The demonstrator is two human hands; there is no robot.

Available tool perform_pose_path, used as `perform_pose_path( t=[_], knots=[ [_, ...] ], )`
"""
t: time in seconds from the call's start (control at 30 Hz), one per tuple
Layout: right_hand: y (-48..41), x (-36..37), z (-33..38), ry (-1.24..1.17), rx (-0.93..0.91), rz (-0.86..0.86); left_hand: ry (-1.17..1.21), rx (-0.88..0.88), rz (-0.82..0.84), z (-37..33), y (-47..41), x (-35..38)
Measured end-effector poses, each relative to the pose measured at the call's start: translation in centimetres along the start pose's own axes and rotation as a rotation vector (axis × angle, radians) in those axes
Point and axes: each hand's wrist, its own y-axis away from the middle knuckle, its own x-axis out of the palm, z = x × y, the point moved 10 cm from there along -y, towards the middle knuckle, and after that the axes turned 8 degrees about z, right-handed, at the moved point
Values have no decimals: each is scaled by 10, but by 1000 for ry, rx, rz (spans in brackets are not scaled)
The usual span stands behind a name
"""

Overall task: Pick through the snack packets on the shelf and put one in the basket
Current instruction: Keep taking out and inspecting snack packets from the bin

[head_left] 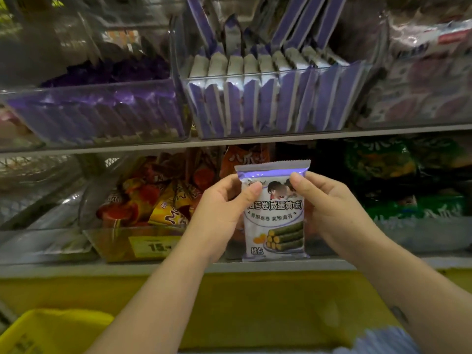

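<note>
The left grip pinches the upper left edge of a white-and-purple snack packet, and the right grip pinches its upper right edge. The packet is held upright before the lower shelf. Similar purple packets stand in a clear bin above. A yellow basket sits at lower left, well apart.

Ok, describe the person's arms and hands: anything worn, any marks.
Left hand and right hand are bare: no gloves, rings or watch show. The left forearm is bare. The right forearm is bare but for a small dark mark, with a pale blue sleeve near its elbow.
</note>
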Motion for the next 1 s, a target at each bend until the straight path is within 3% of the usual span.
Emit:
perform_pose_path(
  t=[0.3, 0.77, 1.0],
  knots=[
    [4, 2, -11, -279, 51, -99, 143, -106, -40, 13, 3, 4],
    [3, -6, -9, -161, 46, -156, 269, -151, -115, 17, 6, 1],
    [-1, -6, -13, -202, 37, -133, 178, -136, -171, 14, 8, -5]
  ],
)
